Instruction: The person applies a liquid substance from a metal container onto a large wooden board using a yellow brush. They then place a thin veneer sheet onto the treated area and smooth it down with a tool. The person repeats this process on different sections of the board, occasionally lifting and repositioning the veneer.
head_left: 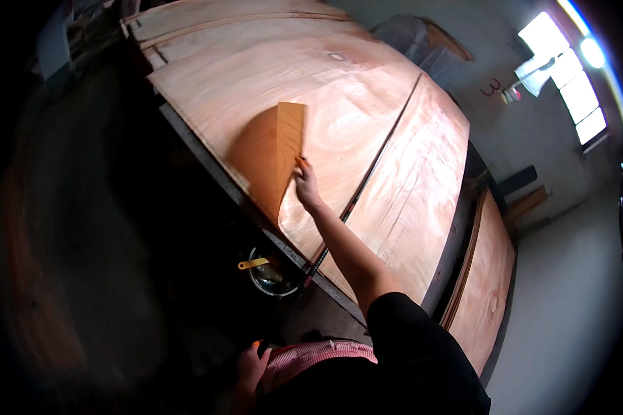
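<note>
My right hand (307,185) reaches over a stack of large pale wood veneer sheets, its fingers pinched on the edge of a brown veneer piece (291,131). That piece stands up from the sheet below, curving down toward the near edge of the stack. A darker orange-brown area lies to its left. My left hand (251,366) is low, beside pink striped cloth (311,356) at my waist. Its thumb and forefinger are apart, and nothing shows held in it. Small orange patches show at the fingertips of both hands.
A long dark rod (381,149) lies across the pale sheets (353,104). Below the stack's near edge sits a round bowl (273,280) with a yellow-handled tool (253,263) across it. Another veneer stack (488,290) stands at right, near a wall with a bright window (567,76).
</note>
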Available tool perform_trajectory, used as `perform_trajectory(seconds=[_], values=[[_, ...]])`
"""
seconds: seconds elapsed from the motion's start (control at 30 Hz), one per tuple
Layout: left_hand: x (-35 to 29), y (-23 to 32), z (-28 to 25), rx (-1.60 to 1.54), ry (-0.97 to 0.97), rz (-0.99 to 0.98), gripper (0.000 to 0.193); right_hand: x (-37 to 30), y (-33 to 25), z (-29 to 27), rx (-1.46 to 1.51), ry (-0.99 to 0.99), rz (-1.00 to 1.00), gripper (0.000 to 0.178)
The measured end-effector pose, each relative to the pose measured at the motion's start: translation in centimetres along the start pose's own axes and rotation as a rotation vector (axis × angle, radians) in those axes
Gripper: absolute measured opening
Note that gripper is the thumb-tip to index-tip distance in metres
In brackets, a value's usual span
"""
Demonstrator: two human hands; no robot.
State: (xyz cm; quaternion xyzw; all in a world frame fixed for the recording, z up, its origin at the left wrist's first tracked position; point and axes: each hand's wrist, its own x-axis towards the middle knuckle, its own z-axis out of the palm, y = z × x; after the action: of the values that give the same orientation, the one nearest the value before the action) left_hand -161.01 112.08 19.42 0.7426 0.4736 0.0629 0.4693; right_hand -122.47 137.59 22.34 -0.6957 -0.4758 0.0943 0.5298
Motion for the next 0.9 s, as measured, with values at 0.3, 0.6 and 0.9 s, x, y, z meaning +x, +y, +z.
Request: perform_trajectory(seconds=[0.3,0.6,0.9], values=[[1.8,3.6,-0.3,0.118,-0.244,-0.061,0.041,-15.7,3.6,-26.1,0.788,0.455,0.78,0.029],[6.8,8.4,3.4,-0.052,-0.124,0.043,0.022,-34.2,7.9,-29.7,1.167,0.707,1.068,0.023],[11.9,12.2,5.9,-0.216,-0.076,0.122,0.021,-38.2,1.5,-27.4,1.162,0.6,1.079,0.027]])
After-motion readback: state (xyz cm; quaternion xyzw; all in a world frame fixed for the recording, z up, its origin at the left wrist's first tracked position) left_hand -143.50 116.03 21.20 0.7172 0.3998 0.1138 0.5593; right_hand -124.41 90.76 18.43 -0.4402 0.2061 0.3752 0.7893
